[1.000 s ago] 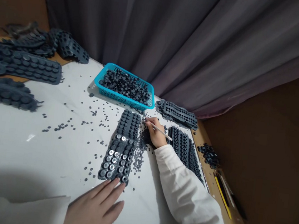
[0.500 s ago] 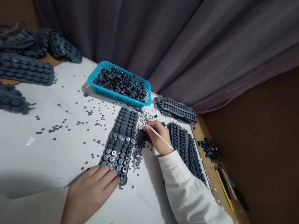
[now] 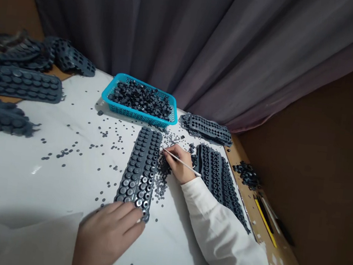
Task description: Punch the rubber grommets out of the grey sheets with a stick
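- The dark studded strip (image 3: 139, 166) sits mid-counter (image 3: 61, 191), long side running away from the person, slightly slanted. Its far end stops a little short of the blue basket (image 3: 136, 112).
- Left hand (image 3: 111, 231): fingers bent and close together over the strip's near end. Can't tell if it's gripping or just pressing down.
- Right hand (image 3: 179, 164): fingertips pinched on a thin white stick (image 3: 182, 163), tip near the strip's right edge. Can't tell if the tip touches.
- Right side is tight, tbh: a heap of little dark discs (image 3: 162, 184) hugs that edge, then the right hand, then a stack of ringed sheets (image 3: 219, 175) along the counter's right edge.
- Holed sheets (image 3: 208, 130) lie at the far right corner, just beside the basket, which is full of small dark pieces (image 3: 140, 99) and backs up near the curtain (image 3: 175, 34).
- Way more elbow room on the left: a wide white stretch dotted with loose discs, up to a pile of rubber sheets (image 3: 25, 83) at the far left.
- Past the right edge, a brown ledge carries a yellow tool (image 3: 265, 221) and a clump of black bits (image 3: 247, 174).
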The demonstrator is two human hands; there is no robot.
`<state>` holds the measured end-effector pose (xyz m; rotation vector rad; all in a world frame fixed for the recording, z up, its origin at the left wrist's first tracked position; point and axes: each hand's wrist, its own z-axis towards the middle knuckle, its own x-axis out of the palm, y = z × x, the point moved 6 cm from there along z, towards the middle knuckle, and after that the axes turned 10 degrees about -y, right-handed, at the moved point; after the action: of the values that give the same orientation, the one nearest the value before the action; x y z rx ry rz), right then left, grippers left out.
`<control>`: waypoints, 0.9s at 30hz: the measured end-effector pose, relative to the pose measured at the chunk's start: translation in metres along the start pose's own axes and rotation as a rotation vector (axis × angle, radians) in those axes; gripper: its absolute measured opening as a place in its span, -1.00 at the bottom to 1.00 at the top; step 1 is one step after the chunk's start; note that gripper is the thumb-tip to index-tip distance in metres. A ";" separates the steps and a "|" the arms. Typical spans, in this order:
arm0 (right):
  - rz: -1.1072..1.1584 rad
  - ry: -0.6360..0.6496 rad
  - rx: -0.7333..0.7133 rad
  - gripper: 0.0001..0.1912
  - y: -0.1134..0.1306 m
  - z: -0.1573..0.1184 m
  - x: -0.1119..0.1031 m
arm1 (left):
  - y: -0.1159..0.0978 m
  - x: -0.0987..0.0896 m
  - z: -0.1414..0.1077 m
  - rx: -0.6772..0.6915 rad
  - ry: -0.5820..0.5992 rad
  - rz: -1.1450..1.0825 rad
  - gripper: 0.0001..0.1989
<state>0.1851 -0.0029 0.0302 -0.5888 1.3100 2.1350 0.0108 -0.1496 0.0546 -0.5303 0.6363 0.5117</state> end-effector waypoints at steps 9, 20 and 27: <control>-0.011 0.138 -0.099 -0.90 -0.004 0.001 0.017 | -0.011 0.014 -0.035 0.016 0.033 0.049 -0.72; -0.291 0.284 -0.398 -0.82 -0.002 0.011 0.029 | -0.006 0.022 -0.045 -0.044 0.138 0.003 -0.82; -0.301 0.212 -0.338 -0.80 -0.012 0.023 0.030 | -0.002 0.026 -0.047 -0.100 0.275 -0.036 -0.76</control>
<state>0.1693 0.0294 0.0135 -1.1031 0.8943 2.0910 0.0101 -0.1716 0.0060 -0.7128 0.8645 0.4414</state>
